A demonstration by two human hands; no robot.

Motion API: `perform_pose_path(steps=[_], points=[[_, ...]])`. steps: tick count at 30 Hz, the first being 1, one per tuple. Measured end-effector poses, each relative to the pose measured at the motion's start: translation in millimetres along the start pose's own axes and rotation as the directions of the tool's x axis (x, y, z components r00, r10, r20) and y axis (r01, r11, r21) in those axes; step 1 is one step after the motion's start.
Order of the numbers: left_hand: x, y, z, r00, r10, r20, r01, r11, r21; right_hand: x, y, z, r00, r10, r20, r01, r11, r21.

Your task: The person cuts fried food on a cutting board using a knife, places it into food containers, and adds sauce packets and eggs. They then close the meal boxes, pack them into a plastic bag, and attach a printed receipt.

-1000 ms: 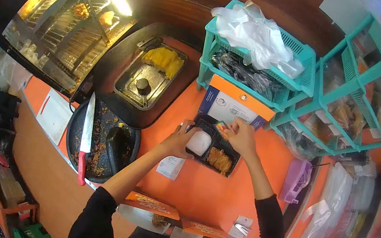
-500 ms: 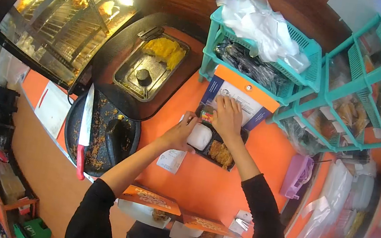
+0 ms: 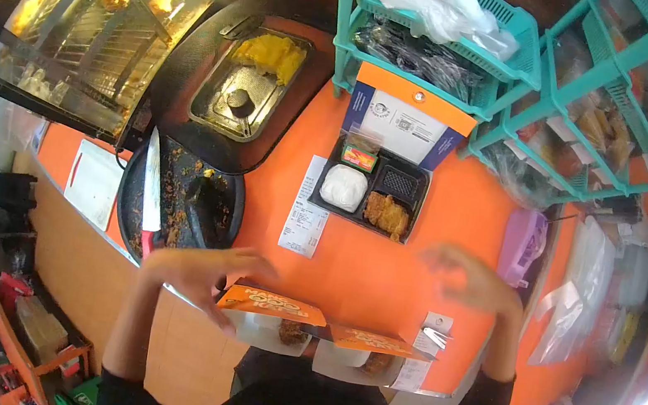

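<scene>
A black divided meal tray [image 3: 399,185] lies on the orange counter with wrapped white rice [image 3: 344,188], a fried piece [image 3: 387,214] and a small packet [image 3: 359,157] in its compartments. Its printed lid [image 3: 403,122] stands raised behind it. My left hand [image 3: 204,273] hovers with fingers spread beside the orange-lidded box [image 3: 273,305] at the front edge. To the right of the tray, my right hand [image 3: 463,278] is in the air, blurred, its fingers apart and holding nothing. A second orange-lidded box [image 3: 377,343] stands between the hands.
A knife [image 3: 153,181] rests on a dark round board [image 3: 224,225] at left. Behind are a metal tray [image 3: 208,106] with yellow food and a lit warmer [image 3: 87,24]. Teal baskets [image 3: 521,60] stand at the back. A receipt [image 3: 303,229] lies left of the meal tray.
Both hands have left the meal tray and come back towards the front, the left to the left box, the right to the right. The packet now sits in the upper left compartment.
</scene>
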State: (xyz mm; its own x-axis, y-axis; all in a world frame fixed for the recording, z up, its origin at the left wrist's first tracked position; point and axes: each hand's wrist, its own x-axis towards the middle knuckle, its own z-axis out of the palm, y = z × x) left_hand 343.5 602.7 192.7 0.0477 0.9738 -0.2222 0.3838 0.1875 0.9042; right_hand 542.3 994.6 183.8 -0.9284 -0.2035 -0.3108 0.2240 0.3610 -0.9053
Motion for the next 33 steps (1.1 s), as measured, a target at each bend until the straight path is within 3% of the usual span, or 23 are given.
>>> perform_pose_path(steps=[2,3,4,6,7,8,9,10,12,15,19,21,23,25,26,27,28,29,31,32,33], points=[[-17.4,-7.9,42.7,0.998,-0.053,0.027,0.053,0.999,0.005,-50.3,-13.7,28.7,0.973,0.061,0.223,-0.041,0.995,-0.095],[-21.6,-32.7,70.9,0.985,-0.153,-0.077,0.164,0.969,0.182,-67.0,-22.4,45.6,0.942,0.157,0.298,-0.093,0.972,-0.216],[-21.5,-37.8,83.6,0.955,-0.229,-0.189,0.282,0.897,0.340,-73.6,-19.4,66.5,0.941,0.168,0.293,-0.110,0.973,-0.204],[-18.3,-36.3,82.4,0.947,-0.231,-0.222,0.280,0.934,0.223,-83.7,-0.6,119.1,0.982,0.185,-0.039,-0.189,0.964,-0.188],[-11.7,-28.6,80.0,0.928,-0.242,-0.285,0.282,0.953,0.107,-90.5,6.6,134.7,0.976,0.212,-0.048,-0.217,0.962,-0.162],[-5.3,-17.1,79.0,0.893,-0.236,-0.384,0.262,0.965,0.014,-91.1,13.9,141.9,0.935,0.300,-0.189,-0.336,0.919,-0.206],[-3.9,-19.5,79.6,0.902,-0.227,-0.368,0.251,0.968,0.017,-90.8,20.5,145.7,0.871,0.364,-0.331,-0.450,0.860,-0.240],[-3.7,-22.2,80.9,0.898,-0.190,-0.397,0.226,0.973,0.047,-93.0,26.7,150.8,0.863,0.373,-0.341,-0.461,0.856,-0.232],[-2.2,-16.7,80.1,0.879,-0.187,-0.438,0.251,0.964,0.093,-96.3,35.0,159.2,0.786,0.185,-0.591,-0.374,0.902,-0.215],[1.5,-16.9,76.7,0.894,-0.178,-0.411,0.254,0.958,0.136,-97.5,30.6,157.8,0.719,0.252,-0.648,-0.425,0.897,-0.124],[6.0,-16.9,74.9,0.898,-0.130,-0.421,0.237,0.948,0.212,-92.3,40.3,154.4,0.671,0.096,-0.735,-0.408,0.876,-0.258],[11.5,-9.3,79.1,0.836,-0.109,-0.539,0.245,0.951,0.188,-85.8,36.9,152.1,0.659,0.114,-0.744,-0.437,0.862,-0.255],[12.6,-1.1,86.4,0.844,-0.105,-0.527,0.293,0.912,0.288,-84.0,34.7,152.5,0.655,0.132,-0.744,-0.457,0.853,-0.251],[12.3,7.6,98.5,0.700,0.115,-0.705,0.286,0.859,0.425,-86.2,31.9,152.4,0.567,-0.208,-0.797,-0.323,0.834,-0.447],[16.0,9.4,107.2,0.582,0.318,-0.749,0.293,0.776,0.558,-91.5,28.4,152.1,0.565,-0.214,-0.797,-0.317,0.835,-0.450],[16.4,13.4,118.9,0.578,0.322,-0.750,0.298,0.772,0.562,-98.8,23.0,153.2,0.429,-0.303,-0.851,-0.303,0.839,-0.452],[13.1,18.3,134.1,0.481,0.367,-0.796,0.345,0.756,0.557,-106.6,20.7,156.0,0.278,-0.379,-0.883,-0.289,0.843,-0.453],[7.7,20.5,150.4,0.381,0.411,-0.828,0.389,0.741,0.547,-118.2,25.2,160.3,0.274,-0.380,-0.884,-0.284,0.846,-0.451],[2.5,4.2,186.6,0.419,0.353,-0.836,0.380,0.769,0.515,-149.7,45.2,173.4,0.070,-0.191,-0.979,-0.276,0.939,-0.203],[7.5,-2.4,201.6,0.443,0.080,-0.893,0.398,0.875,0.276,-163.3,58.3,183.1,0.061,-0.184,-0.981,-0.269,0.944,-0.194],[11.6,-14.2,217.4,0.457,-0.200,-0.867,0.424,0.905,0.014,-176.6,73.8,194.3,0.063,-0.028,-0.998,-0.207,0.978,-0.040]])
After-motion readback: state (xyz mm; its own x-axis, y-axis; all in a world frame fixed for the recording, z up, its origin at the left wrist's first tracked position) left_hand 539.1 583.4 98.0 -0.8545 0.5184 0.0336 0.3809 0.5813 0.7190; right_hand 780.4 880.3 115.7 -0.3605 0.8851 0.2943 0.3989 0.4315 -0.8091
